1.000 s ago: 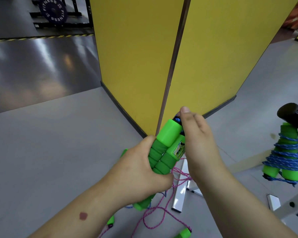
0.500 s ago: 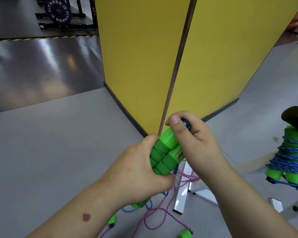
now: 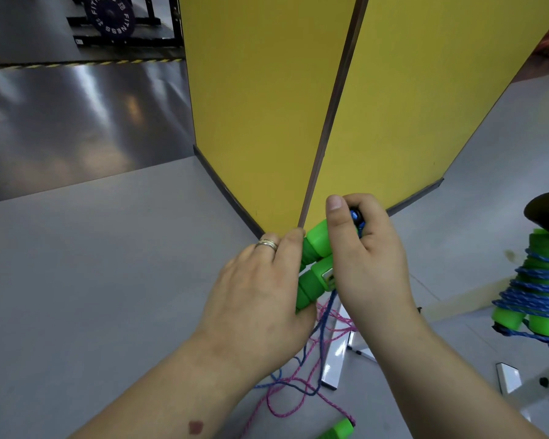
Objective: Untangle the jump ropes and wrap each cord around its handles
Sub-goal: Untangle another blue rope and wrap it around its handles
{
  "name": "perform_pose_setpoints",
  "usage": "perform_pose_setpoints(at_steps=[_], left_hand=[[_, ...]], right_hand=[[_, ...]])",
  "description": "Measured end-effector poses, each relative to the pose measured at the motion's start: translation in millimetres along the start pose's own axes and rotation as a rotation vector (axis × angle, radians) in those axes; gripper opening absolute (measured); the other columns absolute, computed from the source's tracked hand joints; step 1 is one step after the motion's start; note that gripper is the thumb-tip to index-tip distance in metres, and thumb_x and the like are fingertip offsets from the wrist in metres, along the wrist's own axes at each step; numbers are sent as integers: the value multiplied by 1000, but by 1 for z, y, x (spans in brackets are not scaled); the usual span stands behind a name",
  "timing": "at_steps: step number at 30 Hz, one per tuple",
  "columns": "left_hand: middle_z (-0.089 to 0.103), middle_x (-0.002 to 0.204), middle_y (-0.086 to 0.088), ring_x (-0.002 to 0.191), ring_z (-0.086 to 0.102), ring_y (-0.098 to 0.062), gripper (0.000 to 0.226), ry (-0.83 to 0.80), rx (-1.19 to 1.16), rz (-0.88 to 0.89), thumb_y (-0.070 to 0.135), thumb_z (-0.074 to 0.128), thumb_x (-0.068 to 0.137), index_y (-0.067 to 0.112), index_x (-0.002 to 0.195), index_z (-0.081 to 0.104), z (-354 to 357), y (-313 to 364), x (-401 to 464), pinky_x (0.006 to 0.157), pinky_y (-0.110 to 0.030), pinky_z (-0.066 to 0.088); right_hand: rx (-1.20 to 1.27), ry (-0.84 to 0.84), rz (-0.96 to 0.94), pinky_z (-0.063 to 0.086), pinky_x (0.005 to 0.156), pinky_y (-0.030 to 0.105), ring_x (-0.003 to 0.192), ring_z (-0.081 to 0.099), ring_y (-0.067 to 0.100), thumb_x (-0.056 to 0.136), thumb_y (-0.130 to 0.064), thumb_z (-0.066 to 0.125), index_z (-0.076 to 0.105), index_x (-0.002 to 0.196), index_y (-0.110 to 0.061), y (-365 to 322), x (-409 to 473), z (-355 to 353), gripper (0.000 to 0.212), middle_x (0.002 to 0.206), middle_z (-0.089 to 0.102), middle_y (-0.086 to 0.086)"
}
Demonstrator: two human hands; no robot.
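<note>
I judge the job about a third done. At the right edge one wrapped rope (image 3: 539, 289) hangs finished, blue cord wound round its handles. At centre my left hand (image 3: 260, 299) grips a pair of green handles (image 3: 314, 267), and my right hand (image 3: 365, 258) pinches their blue-capped top; the blue cord (image 3: 322, 331) dangles unwound. Below, a pink rope (image 3: 298, 403) lies tangled on the grey floor (image 3: 92, 280), one handle (image 3: 336, 430) at bottom centre. Yellow panels (image 3: 298, 90) fill the top; a weight plate (image 3: 110, 14) sits upper left.

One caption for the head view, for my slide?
Both hands grip paired green handles above tangled cords.
</note>
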State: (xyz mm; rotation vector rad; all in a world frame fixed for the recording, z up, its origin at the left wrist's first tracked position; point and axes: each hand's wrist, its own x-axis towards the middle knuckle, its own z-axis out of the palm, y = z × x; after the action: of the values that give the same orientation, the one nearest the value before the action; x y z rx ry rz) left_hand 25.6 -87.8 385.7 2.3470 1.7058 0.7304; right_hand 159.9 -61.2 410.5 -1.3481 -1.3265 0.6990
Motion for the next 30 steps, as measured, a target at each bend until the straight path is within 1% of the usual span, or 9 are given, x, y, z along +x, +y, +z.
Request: perform_pose_setpoints(at_steps=[3,8,10,15,20,24,26,28,30], left_hand=[[41,94,12,84,51,-18,44,-35,15,-34,40,61,80,32,117,39,-4,-3,0,63,-35,40],[45,97,13,81,47,-15,47,-41,64,-34,46,60,78,33,119,40,-4,-6,2,62,-32,37],[45,96,13,79,43,-15,46,-60,69,-57,46,60,78,33,116,38,-4,-6,3,62,-32,39],[44,92,14,78,48,-15,44,-33,70,-39,47,61,78,33,114,39,-3,-5,4,61,-32,38],[53,94,8,83,60,-22,63,68,213,-25,62,65,81,33,132,42,-17,1,8,63,-35,43],[54,97,5,90,63,-27,51,-40,144,-60,65,57,86,39,124,35,-48,4,11,69,-39,52],[54,94,4,89,63,-29,45,-91,97,-89,64,57,86,38,116,39,-69,3,15,73,-43,54],[55,93,3,90,63,-29,43,-129,141,-116,64,57,87,36,116,42,-89,4,18,75,-43,55],[53,93,2,93,63,-30,45,-135,212,-136,64,57,88,35,119,43,-106,5,20,76,-41,54]], right_hand=[[-43,-131,89,36,42,13,48,45,4,100,-46,52,54,76,-19,1,4,-4,36,56,47,-10],[-129,-267,123,39,52,25,57,45,11,101,-49,49,52,80,-6,5,9,-12,48,62,44,-5],[-111,-297,130,42,50,29,55,47,12,99,-50,50,55,82,-9,5,8,-13,45,61,45,-4],[-177,-255,42,36,44,15,49,43,4,96,-46,59,60,80,-14,3,7,-16,36,55,47,-10],[-40,-164,118,39,44,21,50,48,8,96,-51,57,61,82,-17,-6,9,-18,37,57,51,-8],[165,-423,336,30,48,29,48,39,17,91,-71,45,58,82,-19,-17,15,-36,55,59,49,2],[248,-483,328,24,51,32,49,31,17,88,-68,42,56,91,-14,-26,14,-47,56,61,46,4],[85,-471,209,26,55,36,53,32,18,91,-57,40,51,91,-10,-37,8,-57,48,65,46,2],[-335,-477,-32,35,58,39,59,41,20,98,-49,37,48,88,-16,-50,-1,-65,36,66,47,-3]])
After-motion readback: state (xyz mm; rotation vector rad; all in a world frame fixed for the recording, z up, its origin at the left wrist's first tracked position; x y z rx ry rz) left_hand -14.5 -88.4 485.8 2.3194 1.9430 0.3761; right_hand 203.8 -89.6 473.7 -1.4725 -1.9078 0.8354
